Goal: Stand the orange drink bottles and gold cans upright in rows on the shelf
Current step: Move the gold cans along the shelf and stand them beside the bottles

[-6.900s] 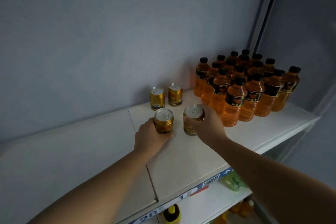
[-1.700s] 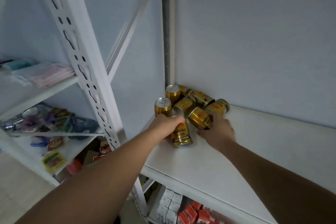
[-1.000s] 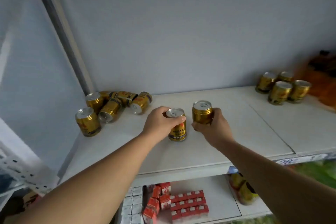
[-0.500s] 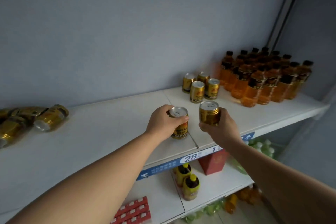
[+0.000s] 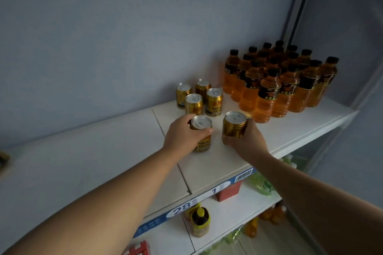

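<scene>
My left hand [image 5: 182,136] grips an upright gold can [image 5: 201,133] that sits on the white shelf [image 5: 103,151]. My right hand [image 5: 246,141] grips a second upright gold can [image 5: 234,124] just to its right. Directly behind them several gold cans [image 5: 199,97] stand upright in two short rows. Further right, several orange drink bottles [image 5: 279,80] with black caps stand in rows against the wall.
The shelf's front edge carries a blue price strip [image 5: 186,205]. On the lower shelf stand a yellow-capped bottle [image 5: 200,221], a red box [image 5: 228,192] and green bottles [image 5: 263,184]. A grey upright post [image 5: 296,6] rises at the right.
Both hands have carried their cans to the right along the shelf, up to the standing group of cans. The view has swung right, so the pile of lying cans at the left is out of sight.
</scene>
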